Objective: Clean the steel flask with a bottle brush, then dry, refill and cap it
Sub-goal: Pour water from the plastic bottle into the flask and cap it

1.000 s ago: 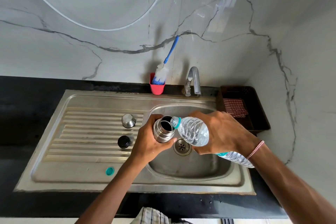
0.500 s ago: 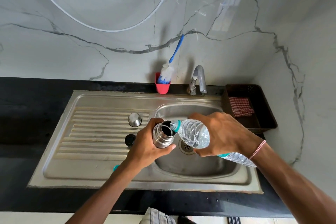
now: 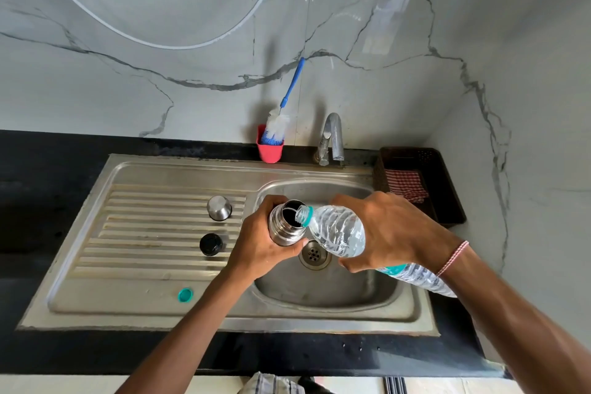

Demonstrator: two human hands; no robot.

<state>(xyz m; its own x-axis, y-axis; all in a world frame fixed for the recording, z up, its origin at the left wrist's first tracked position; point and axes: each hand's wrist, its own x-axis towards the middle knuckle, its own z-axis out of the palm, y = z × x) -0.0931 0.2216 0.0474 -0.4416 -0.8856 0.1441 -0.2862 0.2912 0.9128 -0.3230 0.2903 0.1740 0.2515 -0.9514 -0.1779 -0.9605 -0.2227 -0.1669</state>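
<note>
Red cup point(image 3: 270, 150), blue-handled brush point(image 3: 292, 84), checked cloth point(image 3: 405, 184).

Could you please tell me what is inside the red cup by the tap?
A bottle brush stands in the red cup, bristles down; its tip and the cup's floor are hidden.

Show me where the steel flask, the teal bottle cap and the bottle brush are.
steel flask point(image 3: 284, 229): head view, its ribbed neck.
teal bottle cap point(image 3: 185, 294): head view, its middle.
bottle brush point(image 3: 278, 125): head view, its white bristles.
</note>
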